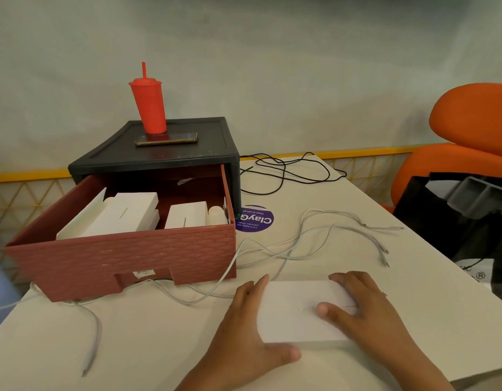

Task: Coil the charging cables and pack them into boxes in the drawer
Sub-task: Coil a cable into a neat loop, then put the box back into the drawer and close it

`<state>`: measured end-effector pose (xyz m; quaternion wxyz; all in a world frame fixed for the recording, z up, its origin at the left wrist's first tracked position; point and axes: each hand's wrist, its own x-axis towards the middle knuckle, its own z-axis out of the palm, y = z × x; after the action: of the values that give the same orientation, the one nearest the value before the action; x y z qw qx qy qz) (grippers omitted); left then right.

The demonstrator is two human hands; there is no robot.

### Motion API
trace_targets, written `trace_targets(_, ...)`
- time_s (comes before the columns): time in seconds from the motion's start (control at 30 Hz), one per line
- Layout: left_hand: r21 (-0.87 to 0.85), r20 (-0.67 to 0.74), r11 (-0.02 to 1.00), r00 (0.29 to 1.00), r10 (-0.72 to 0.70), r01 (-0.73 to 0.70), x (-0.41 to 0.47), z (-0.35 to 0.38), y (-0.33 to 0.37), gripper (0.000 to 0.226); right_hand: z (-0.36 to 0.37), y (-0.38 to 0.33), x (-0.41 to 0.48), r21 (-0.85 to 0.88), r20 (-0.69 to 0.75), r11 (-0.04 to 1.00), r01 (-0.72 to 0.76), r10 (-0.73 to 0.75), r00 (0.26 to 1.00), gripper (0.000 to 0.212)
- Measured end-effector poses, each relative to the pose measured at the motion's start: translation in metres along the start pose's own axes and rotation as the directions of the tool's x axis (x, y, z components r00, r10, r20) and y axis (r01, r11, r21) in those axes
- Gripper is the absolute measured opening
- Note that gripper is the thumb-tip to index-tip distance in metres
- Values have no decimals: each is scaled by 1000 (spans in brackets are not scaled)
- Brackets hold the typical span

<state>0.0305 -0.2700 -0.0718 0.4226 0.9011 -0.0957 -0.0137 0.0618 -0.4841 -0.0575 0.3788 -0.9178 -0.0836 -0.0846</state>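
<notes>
A flat white box [292, 309] lies on the table near me. My left hand [244, 328] holds its left edge, fingers along the far side and thumb at the near corner. My right hand [365, 309] holds its right end, thumb on the lid. Loose white charging cables [323, 235] sprawl across the table behind the box and run under the drawer front. A black cable [286, 170] lies tangled at the back. The red-brown drawer [131, 255] stands pulled out of a black cabinet [165, 156] and holds several white boxes [123, 215].
A red tumbler with a straw [149, 105] and a phone [166, 139] sit on the cabinet top. A purple round sticker [255, 218] is on the white table [159, 334]. An orange chair [467, 131] and a black bag [447, 215] are at the right.
</notes>
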Motion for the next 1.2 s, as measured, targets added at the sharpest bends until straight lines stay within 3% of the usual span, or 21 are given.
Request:
trace_targets(0.07, -27, 13, 999, 999, 48, -48, -3, -2, -2, 105, -2, 4, -3, 15, 36, 1000, 19, -19, 999, 97)
trace_targets(0.23, -298, -102, 949, 992, 75, -102, -7, -7, 1, 99, -11, 9, -8, 36, 169, 994, 100, -104, 980, 117)
trace_targets(0.47, -381, -293, 896, 949, 119, -230, 0, -28, 41, 96, 2, -4, -12, 69, 275, 988, 136, -150, 950, 105)
trace_targets(0.6, -355, -354, 889, 922, 159, -290, 5, -25, 56, 106, 12, -22, -15, 139, 140, 987, 82, -102, 985, 83)
trace_targets(0.67, -380, -341, 873, 924, 175, -306, 7, -21, 59, 113, 16, -21, -17, 246, 50, 968, 46, -60, 997, 62)
trace_targets(0.77, -449, -297, 850, 943, 151, -277, 11, -14, 59, 102, 17, -20, -20, 389, 98, 919, -69, 33, 995, 44)
trace_targets(0.9, -449, -167, 872, 977, 130, -193, 13, -5, 51, 69, 13, -19, -21, 446, 215, 886, -124, 29, 976, 60)
trace_targets(1.03, -467, -55, 880, 996, 71, -89, 9, 7, 38, 61, 7, -18, -18, 487, 291, 866, -116, -35, 956, 55)
trace_targets(1.2, -374, 20, 926, 998, 55, -43, -1, 14, 31, 54, 8, -10, -17, 519, 328, 847, -118, -70, 942, 66)
